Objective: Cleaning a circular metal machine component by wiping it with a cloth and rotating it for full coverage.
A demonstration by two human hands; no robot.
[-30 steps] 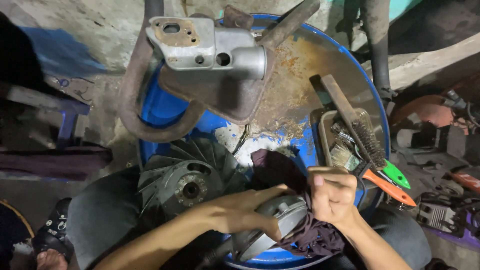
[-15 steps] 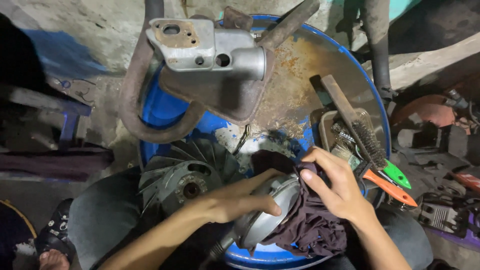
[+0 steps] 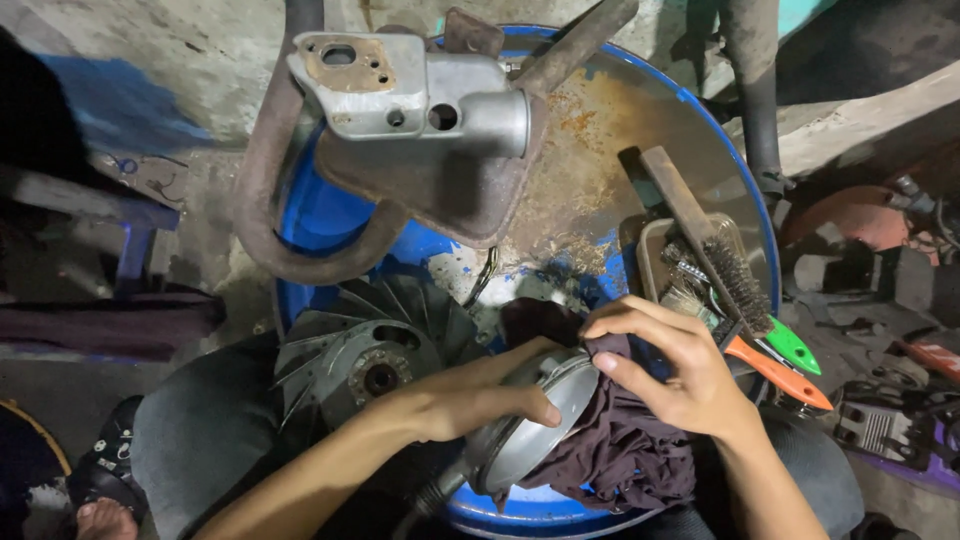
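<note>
At the near edge of the blue drum lid [image 3: 330,215], the left hand [image 3: 465,395] lies spread over a round grey metal cover [image 3: 535,425], fingers wrapped across its rim and gripping it to hold it tilted on edge. The right hand [image 3: 670,370] pinches a dark maroon rag [image 3: 620,455] against the cover's far-right rim, with the rest of the cloth bunched beneath. The cover looks stiff and fairly heavy, probably greasy and slick, so the rim seems the surest place to hold; the rag is soft, limp and gives grip anywhere. Just left of it rests a finned fan wheel [image 3: 365,350]. Farther off sits a rusty frame with a grey cast housing [image 3: 410,90], and to the right a tray of wire brushes [image 3: 725,280].
</note>
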